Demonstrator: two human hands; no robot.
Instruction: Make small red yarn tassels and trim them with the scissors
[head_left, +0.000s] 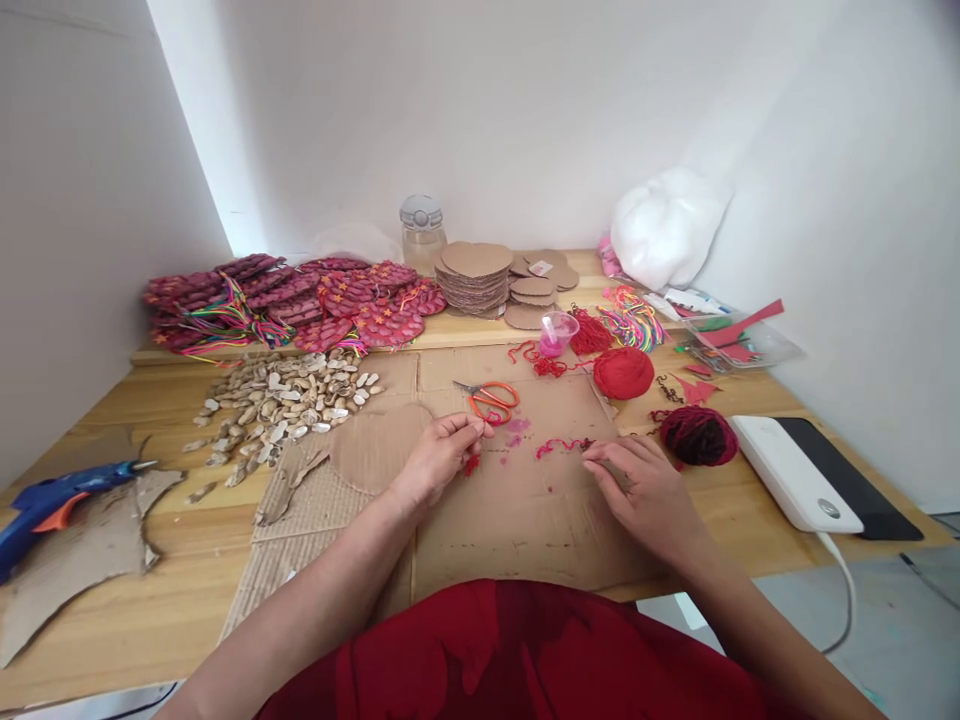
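Nearer the person than the orange-handled scissors (495,400), the left hand (442,460) has its thumb and fingertips pinched on a bit of red yarn (471,466) that pokes out underneath. Off to the right of the scissors and a little nearer the person, the right hand (637,485) is loosely curled, its fingertips at the end of a curly strand (559,446); whether they grip it, I cannot tell. That strand looks crinkled and kinked, bright pinkish red along most of its length and dark brown towards the right hand. It lies on the cardboard sheet (495,530), to the right of the scissors, with pink stains (517,426) between them.

Beyond the scissors and to the right stand a small clear cup (559,335) with something pink inside, and a round red yarn ball (624,372). A darker maroon ball (699,435) sits farther right. Left of the scissors are a cardboard disc (375,445) and a spread of peanut shells (277,400). Straight back from them rises a stack of cardboard hearts (474,280), with decorated maroon pieces (300,295) heaped to its left.
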